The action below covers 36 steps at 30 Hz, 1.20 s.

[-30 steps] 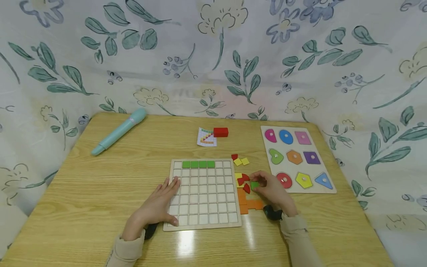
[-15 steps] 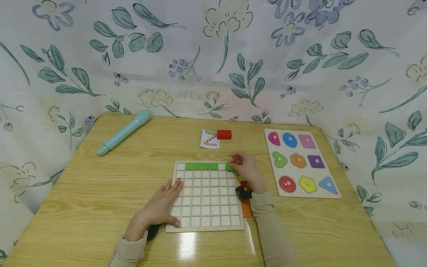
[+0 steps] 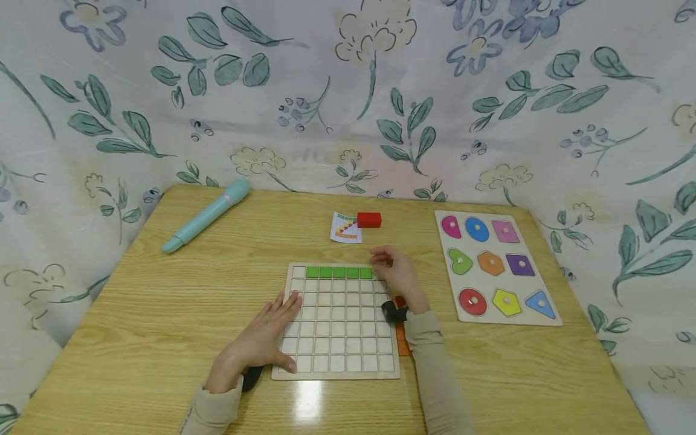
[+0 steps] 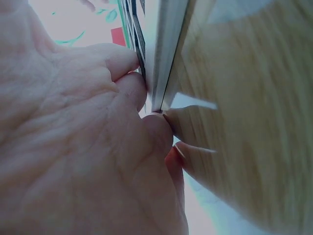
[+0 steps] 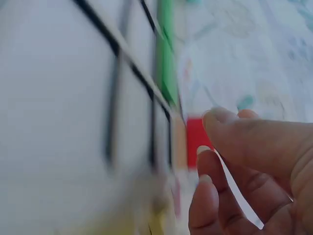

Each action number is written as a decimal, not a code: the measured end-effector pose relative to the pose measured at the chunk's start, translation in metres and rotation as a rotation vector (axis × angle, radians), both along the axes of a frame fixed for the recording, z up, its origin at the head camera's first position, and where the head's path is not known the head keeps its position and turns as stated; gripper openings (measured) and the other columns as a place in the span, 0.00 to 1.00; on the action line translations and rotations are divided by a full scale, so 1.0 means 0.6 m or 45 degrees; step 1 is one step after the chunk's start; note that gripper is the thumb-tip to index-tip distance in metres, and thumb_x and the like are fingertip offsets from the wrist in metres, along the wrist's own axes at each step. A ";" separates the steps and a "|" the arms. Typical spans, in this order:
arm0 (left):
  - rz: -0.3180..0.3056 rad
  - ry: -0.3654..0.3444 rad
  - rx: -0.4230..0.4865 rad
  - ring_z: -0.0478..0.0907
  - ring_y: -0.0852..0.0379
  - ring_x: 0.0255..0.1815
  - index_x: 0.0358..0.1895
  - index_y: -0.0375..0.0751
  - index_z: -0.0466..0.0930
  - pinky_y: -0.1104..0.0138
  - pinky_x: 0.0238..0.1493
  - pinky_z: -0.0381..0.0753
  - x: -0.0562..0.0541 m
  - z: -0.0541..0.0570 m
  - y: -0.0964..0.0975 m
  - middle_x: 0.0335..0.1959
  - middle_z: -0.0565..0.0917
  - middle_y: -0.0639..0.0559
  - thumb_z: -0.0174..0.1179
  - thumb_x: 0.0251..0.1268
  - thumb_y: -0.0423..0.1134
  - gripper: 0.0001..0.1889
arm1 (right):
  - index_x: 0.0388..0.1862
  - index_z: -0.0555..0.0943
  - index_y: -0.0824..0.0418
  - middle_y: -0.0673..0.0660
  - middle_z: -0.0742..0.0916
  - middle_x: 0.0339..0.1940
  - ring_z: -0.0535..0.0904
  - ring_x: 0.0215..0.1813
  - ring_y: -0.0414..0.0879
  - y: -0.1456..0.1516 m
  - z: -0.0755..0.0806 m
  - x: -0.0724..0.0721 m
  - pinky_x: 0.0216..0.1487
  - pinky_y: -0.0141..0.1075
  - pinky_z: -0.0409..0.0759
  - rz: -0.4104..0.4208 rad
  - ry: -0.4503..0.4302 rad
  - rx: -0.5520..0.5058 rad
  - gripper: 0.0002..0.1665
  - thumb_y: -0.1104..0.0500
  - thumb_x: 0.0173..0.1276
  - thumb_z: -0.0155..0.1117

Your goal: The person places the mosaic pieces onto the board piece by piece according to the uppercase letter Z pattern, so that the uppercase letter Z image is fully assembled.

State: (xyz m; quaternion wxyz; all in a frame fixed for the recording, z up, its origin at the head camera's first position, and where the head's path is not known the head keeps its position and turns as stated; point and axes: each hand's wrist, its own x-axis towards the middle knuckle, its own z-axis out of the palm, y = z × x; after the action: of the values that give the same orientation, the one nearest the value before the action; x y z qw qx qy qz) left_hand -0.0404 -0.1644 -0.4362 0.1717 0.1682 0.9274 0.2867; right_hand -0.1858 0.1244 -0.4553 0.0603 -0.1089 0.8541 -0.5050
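Observation:
A wooden grid board (image 3: 337, 313) lies on the table, with a row of several green square tiles (image 3: 339, 272) along its far edge. My left hand (image 3: 260, 339) rests spread on the board's left side; in the left wrist view its fingers touch the board's edge (image 4: 168, 44). Over the far right corner is my right hand (image 3: 399, 277), beside the end of the green row. In the right wrist view the thumb and fingers (image 5: 254, 142) are loosely bent, with no tile visible between them. The right forearm hides most loose pieces; orange tiles (image 3: 403, 341) and a red piece (image 3: 400, 301) show.
Behind the board lie a small pattern card (image 3: 345, 228) and a red block (image 3: 369, 220). A shape puzzle board (image 3: 497, 266) is at the right. A teal microphone-shaped object (image 3: 206, 216) lies at the far left. A floral cloth (image 3: 304, 72) hangs behind the table.
My right hand took a green tile from the loose pieces and brought it to the board's far right corner. The green row is now longer on its right end. The left hand stays put.

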 end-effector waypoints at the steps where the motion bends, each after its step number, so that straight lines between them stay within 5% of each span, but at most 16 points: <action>1: -0.001 -0.002 0.000 0.36 0.34 0.79 0.77 0.33 0.45 0.40 0.76 0.40 0.000 0.000 0.000 0.79 0.45 0.37 0.78 0.28 0.51 0.68 | 0.54 0.80 0.65 0.63 0.88 0.45 0.83 0.47 0.54 0.011 0.000 -0.002 0.47 0.37 0.81 -0.024 0.008 -0.006 0.18 0.71 0.65 0.62; 5: 0.003 -0.005 -0.005 0.35 0.35 0.79 0.77 0.33 0.45 0.40 0.77 0.40 0.000 -0.002 -0.001 0.79 0.44 0.38 0.78 0.27 0.52 0.69 | 0.57 0.78 0.64 0.64 0.86 0.51 0.81 0.54 0.56 0.059 0.001 -0.005 0.57 0.44 0.80 -0.097 -0.001 0.068 0.18 0.67 0.68 0.60; 13: 0.025 -0.007 -0.005 0.36 0.35 0.79 0.77 0.34 0.45 0.40 0.77 0.39 0.004 0.004 -0.005 0.79 0.45 0.38 0.78 0.26 0.52 0.69 | 0.61 0.74 0.68 0.67 0.83 0.57 0.76 0.63 0.60 0.108 -0.006 -0.007 0.69 0.52 0.72 0.009 -0.031 0.153 0.26 0.72 0.63 0.62; 19: 0.027 0.000 -0.006 0.36 0.35 0.79 0.77 0.34 0.45 0.40 0.77 0.39 0.003 0.002 -0.005 0.79 0.45 0.38 0.77 0.26 0.53 0.69 | 0.56 0.79 0.64 0.64 0.85 0.49 0.78 0.51 0.57 0.099 -0.005 -0.010 0.57 0.47 0.79 -0.092 0.001 0.264 0.23 0.70 0.60 0.66; 25: 0.020 0.005 0.001 0.36 0.35 0.79 0.77 0.33 0.46 0.39 0.76 0.40 0.003 0.002 -0.002 0.79 0.45 0.38 0.78 0.26 0.53 0.69 | 0.55 0.80 0.60 0.61 0.84 0.44 0.80 0.48 0.54 0.081 0.010 -0.006 0.53 0.44 0.81 -0.209 -0.009 0.153 0.19 0.66 0.64 0.63; 31: 0.004 0.008 -0.007 0.36 0.34 0.79 0.77 0.33 0.45 0.40 0.76 0.41 0.002 -0.001 0.001 0.79 0.45 0.37 0.77 0.26 0.53 0.69 | 0.56 0.79 0.63 0.63 0.85 0.46 0.82 0.49 0.55 0.040 0.024 0.003 0.50 0.40 0.83 -0.108 -0.068 -0.015 0.19 0.67 0.66 0.63; 36: -0.002 0.017 -0.025 0.36 0.35 0.79 0.77 0.33 0.45 0.40 0.77 0.41 0.000 -0.002 0.003 0.79 0.45 0.37 0.77 0.26 0.53 0.69 | 0.54 0.80 0.62 0.59 0.86 0.44 0.83 0.44 0.48 0.000 0.019 0.010 0.44 0.32 0.82 0.004 -0.102 0.008 0.18 0.67 0.65 0.64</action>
State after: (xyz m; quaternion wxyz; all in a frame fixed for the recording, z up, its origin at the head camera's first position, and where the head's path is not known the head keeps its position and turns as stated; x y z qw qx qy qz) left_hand -0.0406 -0.1625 -0.4372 0.1675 0.1691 0.9311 0.2764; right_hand -0.1795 0.1245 -0.4442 0.0956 -0.0896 0.8524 -0.5062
